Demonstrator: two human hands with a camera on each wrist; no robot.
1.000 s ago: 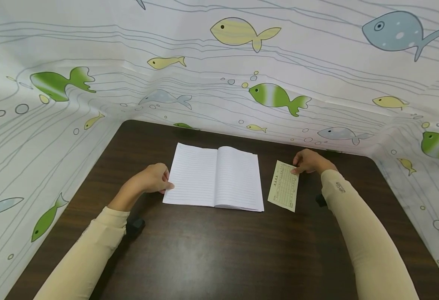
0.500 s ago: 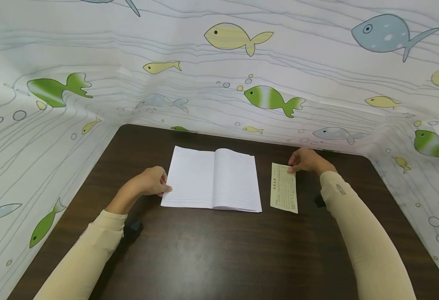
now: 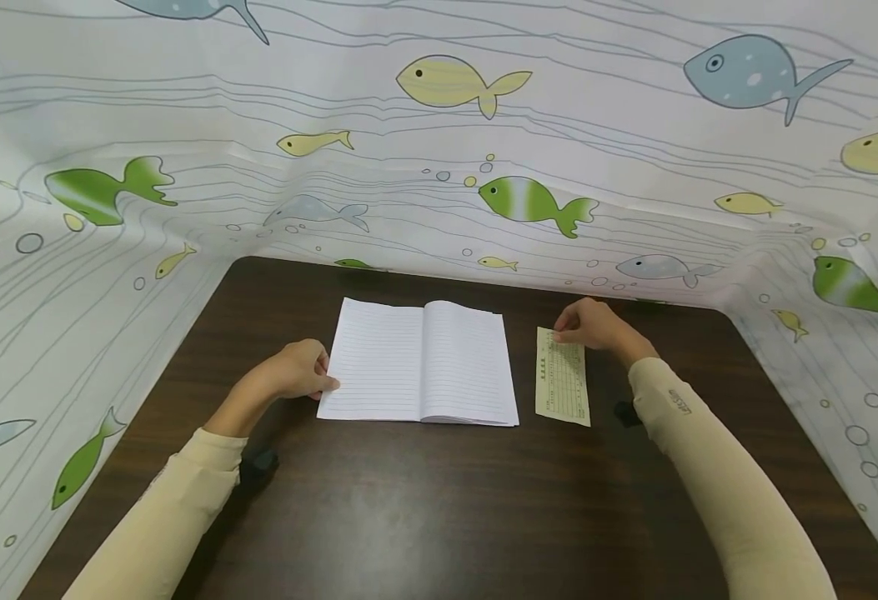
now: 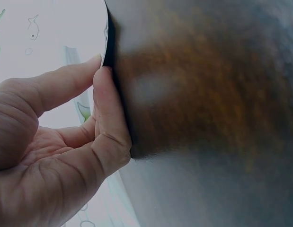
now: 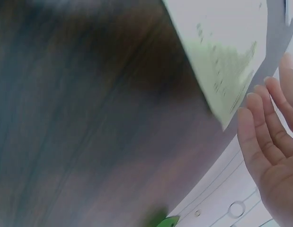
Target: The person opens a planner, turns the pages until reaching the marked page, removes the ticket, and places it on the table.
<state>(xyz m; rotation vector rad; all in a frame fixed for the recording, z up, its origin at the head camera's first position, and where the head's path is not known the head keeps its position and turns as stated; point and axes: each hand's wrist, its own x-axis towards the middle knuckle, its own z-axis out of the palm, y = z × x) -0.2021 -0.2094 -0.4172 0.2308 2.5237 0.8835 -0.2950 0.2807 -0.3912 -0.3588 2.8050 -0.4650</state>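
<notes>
An open notebook (image 3: 378, 362) with blank lined pages lies on the dark brown table. My left hand (image 3: 293, 369) pinches its left edge; in the left wrist view, the left hand (image 4: 61, 137) has the thumb and index fingertip meeting at that thin edge. To the notebook's right lies a small pale green printed slip (image 3: 562, 379). Over the slip's top edge hovers or rests my right hand (image 3: 592, 323). From the right wrist, the right hand (image 5: 279, 142) shows extended fingers beside the corner of the slip (image 5: 226, 90), with a small gap visible.
A white sheet with fish drawings (image 3: 408, 208) surrounds the table at the back and both sides. The bare tabletop (image 3: 423, 517) stretches in front of the notebook. Small dark devices sit beneath both wrists.
The slip has turned from slanted to nearly straight beside the notebook. My right hand has shifted left along its top edge. The left hand keeps its pinch on the notebook.
</notes>
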